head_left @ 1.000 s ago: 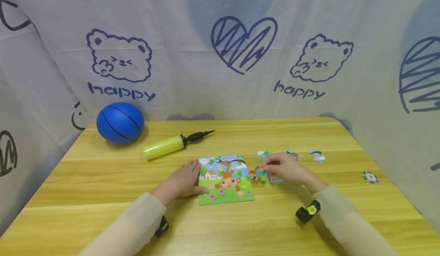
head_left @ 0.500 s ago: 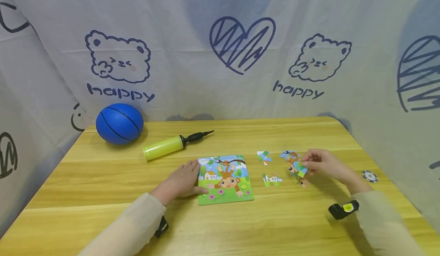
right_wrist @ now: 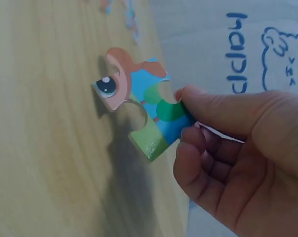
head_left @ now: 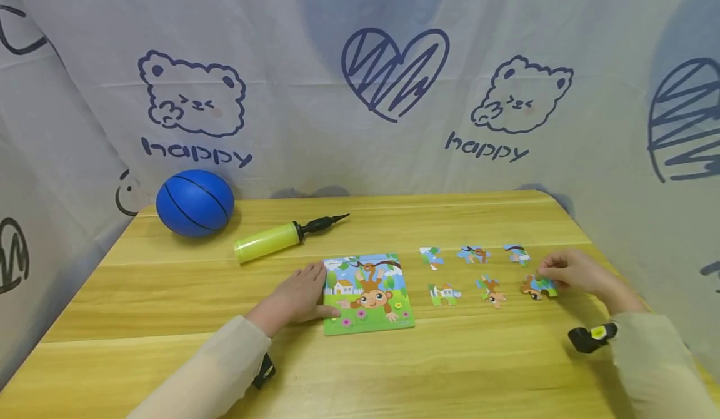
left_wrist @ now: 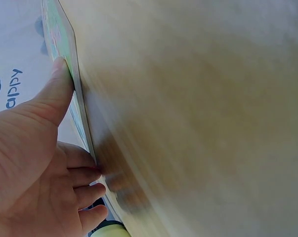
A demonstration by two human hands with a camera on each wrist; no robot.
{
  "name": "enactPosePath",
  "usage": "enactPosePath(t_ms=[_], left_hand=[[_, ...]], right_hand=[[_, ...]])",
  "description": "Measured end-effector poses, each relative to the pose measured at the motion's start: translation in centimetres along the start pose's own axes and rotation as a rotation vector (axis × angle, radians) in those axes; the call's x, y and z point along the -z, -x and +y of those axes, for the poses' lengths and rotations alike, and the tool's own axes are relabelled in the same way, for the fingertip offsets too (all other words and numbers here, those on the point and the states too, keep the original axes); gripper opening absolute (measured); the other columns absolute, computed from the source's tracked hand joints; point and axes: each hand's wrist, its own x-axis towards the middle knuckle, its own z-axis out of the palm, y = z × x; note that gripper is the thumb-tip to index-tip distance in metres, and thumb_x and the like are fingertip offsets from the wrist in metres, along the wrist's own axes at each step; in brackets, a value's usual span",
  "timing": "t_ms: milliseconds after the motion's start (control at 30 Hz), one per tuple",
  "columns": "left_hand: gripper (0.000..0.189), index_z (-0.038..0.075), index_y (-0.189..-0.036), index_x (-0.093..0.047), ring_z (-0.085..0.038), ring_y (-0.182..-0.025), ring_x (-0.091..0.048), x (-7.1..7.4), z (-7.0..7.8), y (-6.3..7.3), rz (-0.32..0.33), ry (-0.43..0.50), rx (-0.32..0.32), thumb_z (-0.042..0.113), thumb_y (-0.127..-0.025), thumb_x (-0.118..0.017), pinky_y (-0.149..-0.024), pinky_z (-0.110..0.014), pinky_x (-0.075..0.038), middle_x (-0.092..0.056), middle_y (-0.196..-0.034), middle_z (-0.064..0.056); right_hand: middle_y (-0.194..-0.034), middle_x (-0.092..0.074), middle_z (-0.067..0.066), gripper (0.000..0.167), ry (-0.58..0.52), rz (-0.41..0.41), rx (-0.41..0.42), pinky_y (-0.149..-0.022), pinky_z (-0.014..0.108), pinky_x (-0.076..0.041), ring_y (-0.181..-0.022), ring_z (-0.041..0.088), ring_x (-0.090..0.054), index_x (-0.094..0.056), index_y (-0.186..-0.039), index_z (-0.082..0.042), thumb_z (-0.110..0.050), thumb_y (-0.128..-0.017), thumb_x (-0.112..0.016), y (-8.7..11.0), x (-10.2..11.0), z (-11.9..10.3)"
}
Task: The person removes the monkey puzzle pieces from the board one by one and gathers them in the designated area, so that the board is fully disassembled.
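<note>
My left hand (head_left: 300, 294) rests at the left edge of a square monkey picture puzzle (head_left: 388, 325), thumb lying on its face. In the left wrist view that thumb touches the picture and the other fingers lie relaxed along the board's edge. My right hand (head_left: 582, 275) pinches a puzzle piece (right_wrist: 156, 106) between thumb and fingertips. It shows a monkey's eye and green leaves, and in the right wrist view it is tilted above the table. Left of that hand lie loose pieces in two rows, among them a house piece (head_left: 444, 294), a monkey-face piece (head_left: 492, 292) and a branch piece (head_left: 516, 254).
A blue ball (head_left: 195, 203) sits at the back left of the wooden table (head_left: 360, 375). Between it and the board lies a yellow-green hand pump (head_left: 270, 242) with a black nozzle. A printed curtain (head_left: 315, 94) hangs behind the table.
My right hand has carried the puzzle piece rightward from beside the board to the right end of the lower row. The poker chip there is now hidden from view. My left hand has stayed put.
</note>
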Motion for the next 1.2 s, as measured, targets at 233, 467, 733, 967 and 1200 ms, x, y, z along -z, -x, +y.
enactPosePath(t_ms=[233,467,733,967,1200], left_hand=[[0.09,-0.011,-0.14,-0.023,-0.037,-0.134,-0.018,0.0,-0.1,0.0,0.005,-0.002,-0.006,0.055,-0.086,-0.053,-0.109,-0.046,-0.017,-0.017,-0.147,-0.026],[0.091,-0.01,-0.141,-0.022,-0.037,-0.134,-0.017,-0.1,-0.1,0.0,0.001,-0.002,0.002,0.056,-0.086,-0.052,-0.109,-0.046,-0.016,-0.017,-0.147,-0.025],[0.09,-0.011,-0.14,-0.023,-0.037,-0.134,-0.017,-0.1,-0.1,0.0,0.0,-0.002,-0.003,0.055,-0.086,-0.053,-0.109,-0.046,-0.017,-0.017,-0.147,-0.025],[0.091,-0.01,-0.141,-0.023,-0.037,-0.134,-0.017,-0.1,-0.1,0.0,0.004,0.0,0.002,0.056,-0.085,-0.053,-0.109,-0.046,-0.017,-0.017,-0.147,-0.025],[0.091,-0.01,-0.14,-0.023,-0.037,-0.134,-0.017,-0.1,-0.1,0.0,0.004,-0.001,0.0,0.055,-0.085,-0.053,-0.109,-0.046,-0.016,-0.017,-0.147,-0.025]], right_hand=[[-0.059,-0.046,0.0,0.018,0.123,0.044,0.005,-0.046,0.025,-0.037,-0.05,0.011,-0.04,-0.063,-0.091,0.009,-0.007,-0.092,-0.054,-0.4,-0.7,0.7],[-0.062,-0.048,-0.001,0.017,0.156,0.047,-0.032,-0.047,0.025,-0.038,-0.053,0.013,-0.042,-0.063,-0.087,0.007,-0.006,-0.092,-0.053,-0.8,-0.9,0.9],[-0.063,-0.049,-0.001,0.017,0.164,0.035,-0.061,-0.049,0.027,-0.039,-0.055,0.014,-0.043,-0.063,-0.088,0.006,-0.007,-0.093,-0.053,-1.1,-0.9,0.9],[-0.061,-0.048,-0.001,0.018,0.17,0.036,-0.068,-0.049,0.027,-0.04,-0.056,0.015,-0.044,-0.062,-0.087,0.007,-0.008,-0.093,-0.053,-1.1,-0.8,0.7],[-0.059,-0.049,0.002,0.025,0.113,0.038,-0.025,-0.047,0.028,-0.039,-0.05,0.015,-0.044,-0.062,-0.099,0.007,-0.016,-0.094,-0.054,-1.5,-1.4,-1.1]])
